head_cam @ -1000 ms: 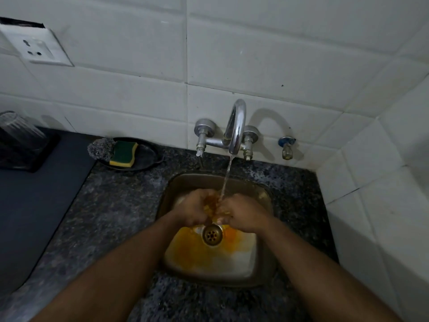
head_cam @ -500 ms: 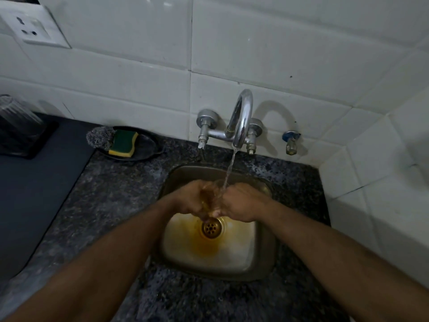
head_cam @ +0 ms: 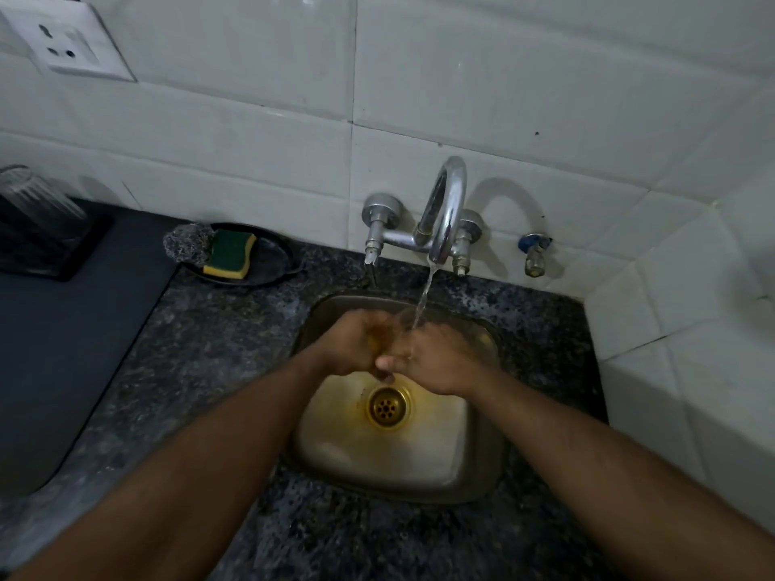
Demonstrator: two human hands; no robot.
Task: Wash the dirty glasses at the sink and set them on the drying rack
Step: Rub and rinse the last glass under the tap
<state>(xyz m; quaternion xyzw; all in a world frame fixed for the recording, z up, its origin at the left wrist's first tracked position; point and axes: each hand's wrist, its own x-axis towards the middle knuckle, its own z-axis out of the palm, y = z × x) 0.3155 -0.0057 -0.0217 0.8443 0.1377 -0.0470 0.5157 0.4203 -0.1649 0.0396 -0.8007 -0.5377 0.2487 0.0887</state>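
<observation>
**Both hands closed round a glass under the running tap**

The left hand [head_cam: 350,343] and the right hand [head_cam: 432,358] meet over the back half of the sink [head_cam: 482,467], fingers curled inward round a clear glass [head_cam: 388,335] held between them; the glass is mostly hidden by the fingers, so only a blurred, amber-tinted patch of it shows where the two hands join; the left hand wraps it from the left, the right hand from the right, its thumb lying along the near side. How the glass is tilted cannot be told.

A thin stream of water [head_cam: 423,295] falls from the spout of the chrome tap [head_cam: 444,211] and lands just at the upper edge of the right hand's fingers, beside the glass. Below the hands, the steel basin holds a shallow yellowish film of water spread around the brass drain [head_cam: 388,406], which lies just in front of the hands.

On the speckled stone counter [head_cam: 201,354] to the left, a dark shallow dish [head_cam: 272,262] holds a green-and-yellow sponge [head_cam: 230,253] with a grey steel scrubber [head_cam: 186,247] touching its left side. Further left, a dark mat [head_cam: 63,350] covers the counter; at its far corner a black drying rack [head_cam: 50,253] carries one ribbed clear tumbler [head_cam: 33,199], apparently upturned. A small blue-handled valve [head_cam: 533,253] projects from the white tiled wall [head_cam: 545,77] right of the tap; a white socket [head_cam: 63,39] sits high on the left.
</observation>
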